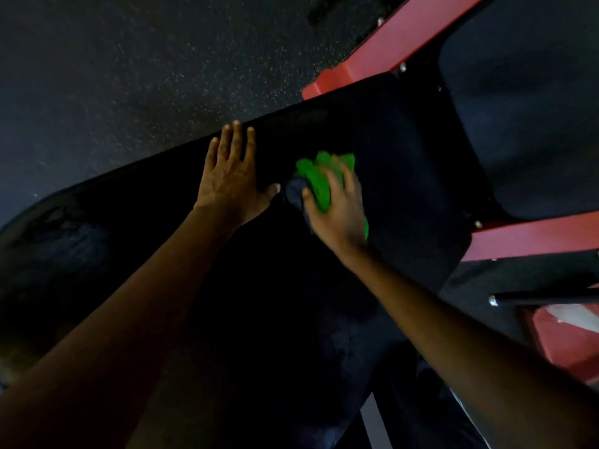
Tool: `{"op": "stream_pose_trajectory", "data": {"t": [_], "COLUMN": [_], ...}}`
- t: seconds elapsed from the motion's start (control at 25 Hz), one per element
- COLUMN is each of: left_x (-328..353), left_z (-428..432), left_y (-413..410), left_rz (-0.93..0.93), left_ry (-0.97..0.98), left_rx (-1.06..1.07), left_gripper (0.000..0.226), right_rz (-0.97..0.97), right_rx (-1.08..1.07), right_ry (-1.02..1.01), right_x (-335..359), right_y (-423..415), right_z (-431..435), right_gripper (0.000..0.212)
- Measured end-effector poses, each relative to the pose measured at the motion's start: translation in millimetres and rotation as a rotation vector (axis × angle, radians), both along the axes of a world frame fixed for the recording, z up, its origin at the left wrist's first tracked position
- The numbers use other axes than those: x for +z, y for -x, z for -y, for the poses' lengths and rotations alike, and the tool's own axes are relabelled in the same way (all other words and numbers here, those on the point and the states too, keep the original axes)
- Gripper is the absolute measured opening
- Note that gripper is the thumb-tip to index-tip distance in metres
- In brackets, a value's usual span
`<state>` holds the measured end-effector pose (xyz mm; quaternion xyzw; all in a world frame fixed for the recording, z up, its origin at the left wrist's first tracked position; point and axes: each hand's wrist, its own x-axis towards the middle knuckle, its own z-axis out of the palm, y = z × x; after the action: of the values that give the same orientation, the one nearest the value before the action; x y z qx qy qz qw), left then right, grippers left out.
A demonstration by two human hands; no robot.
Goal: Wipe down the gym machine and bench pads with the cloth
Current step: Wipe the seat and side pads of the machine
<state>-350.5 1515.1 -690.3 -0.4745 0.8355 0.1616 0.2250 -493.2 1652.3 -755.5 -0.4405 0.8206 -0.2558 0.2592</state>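
- Head view, closest first: two bare arms reach in from the bottom edge, over a big black bench pad [389,140].
- The left hand [231,179] lies flat on the pad, close to its far edge. Its fingers [236,137] are straight, a little spread, and hold nothing.
- The right hand [337,209] is just beside it. Its fingers are curled round a bunched-up green cloth [316,179] and hold it down on the pad.
- The cloth sits near the middle of the pad, under the right hand. The left thumb nearly touches it.
- A dark blue bit pokes out by the right thumb. I cannot tell if it is part of the cloth.
- The pad is long and very dark. It runs from the low left up to the right.
- At the right, a thin black bar [544,299] with a shiny end sticks in from the edge. Under it is a red part with something white on it, too blurry to name.
- Past the big pad, at the top right, is a second black pad [534,108].
- A red frame [405,37] holds it, with one red bar above it and one below.
- Farthest away, at the top left, is the floor [129,59]. It is dark with lots of tiny pale specks.
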Motion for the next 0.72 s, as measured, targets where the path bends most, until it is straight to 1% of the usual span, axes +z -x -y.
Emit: {"op": "stream_pose_trajectory", "data": {"t": [0.08, 0.16, 0.28, 0.4, 0.48, 0.56, 0.72], "left_x": [-1, -2, -4, -6, -5, -2, -2], "left_z": [-1, 0, 1, -1, -1, -1, 2], "left_y": [1, 2, 4, 5, 7, 9, 13], "left_rz": [0.008, 0.002, -0.009, 0.001, -0.004, 0.003, 0.023], "left_ry": [0.000, 0.007, 0.005, 0.028, 0.020, 0.015, -0.002], "left_rx": [0.002, 0.022, 0.035, 0.045, 0.054, 0.056, 0.054], "left_gripper": [0.104, 0.105, 0.105, 0.106, 0.106, 0.106, 0.106], "right_rz": [0.025, 0.042, -0.017, -0.032, -0.019, -0.002, 0.017], "right_rx": [0.028, 0.052, -0.037, -0.217, -0.253, -0.175, 0.086], "right_ry": [-0.040, -0.031, -0.003, -0.074, -0.128, -0.084, -0.045], "right_x": [18, 21, -3, -19, -14, 0, 18], "right_y": [-15, -17, -1, 18, 15, 1, -16], "right_z": [-48, -62, -16, 48, 55, 31, -50], "right_gripper": [0.049, 0.048, 0.047, 0.049, 0.051, 0.049, 0.049]}}
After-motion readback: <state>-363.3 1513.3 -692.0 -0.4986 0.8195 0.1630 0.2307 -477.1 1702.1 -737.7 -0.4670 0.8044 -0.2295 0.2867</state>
